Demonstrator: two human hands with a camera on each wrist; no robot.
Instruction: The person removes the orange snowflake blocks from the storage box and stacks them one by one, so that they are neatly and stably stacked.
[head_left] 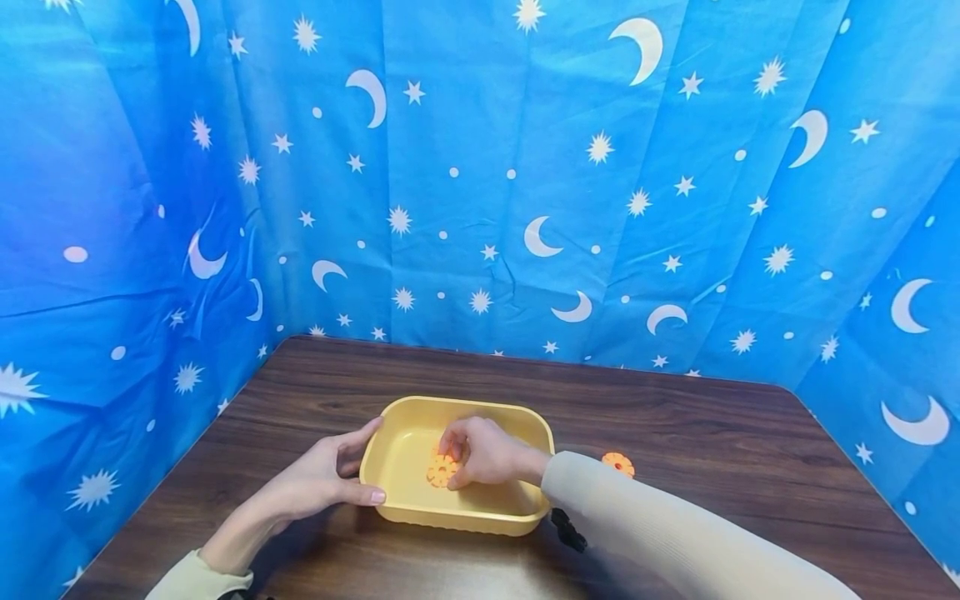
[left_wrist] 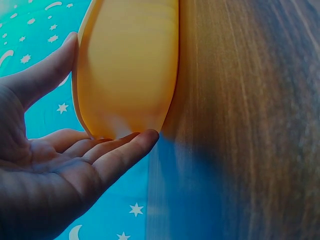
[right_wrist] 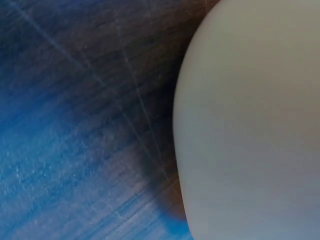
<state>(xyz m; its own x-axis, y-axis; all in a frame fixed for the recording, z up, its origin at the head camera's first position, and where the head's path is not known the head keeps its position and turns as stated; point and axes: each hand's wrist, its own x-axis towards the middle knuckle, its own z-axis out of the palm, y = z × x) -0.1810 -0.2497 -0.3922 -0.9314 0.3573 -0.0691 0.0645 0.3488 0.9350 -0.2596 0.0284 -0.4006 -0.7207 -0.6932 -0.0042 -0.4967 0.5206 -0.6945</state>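
A yellow plastic tub (head_left: 457,521) stands on the table. My left hand (head_left: 318,479) is at its left end, thumb touching the near corner and a fingertip at the far corner. In the left wrist view the fingers of the left hand (left_wrist: 75,165) are nearly straight against the tub's end wall (left_wrist: 127,75). Inside the tub, my right hand (head_left: 483,452) pinches an orange notched plastic disc (head_left: 441,473), partly hidden by the fingers. The right wrist view does not show the right hand.
Another orange notched disc (head_left: 618,463) lies on the dark wooden table (head_left: 675,425) to the right of the tub, beyond the right sleeve (head_left: 660,517). Blue cloth (head_left: 480,200) with moons and stars hangs behind and beside the table. A blurred pale surface (right_wrist: 250,120) fills much of the right wrist view.
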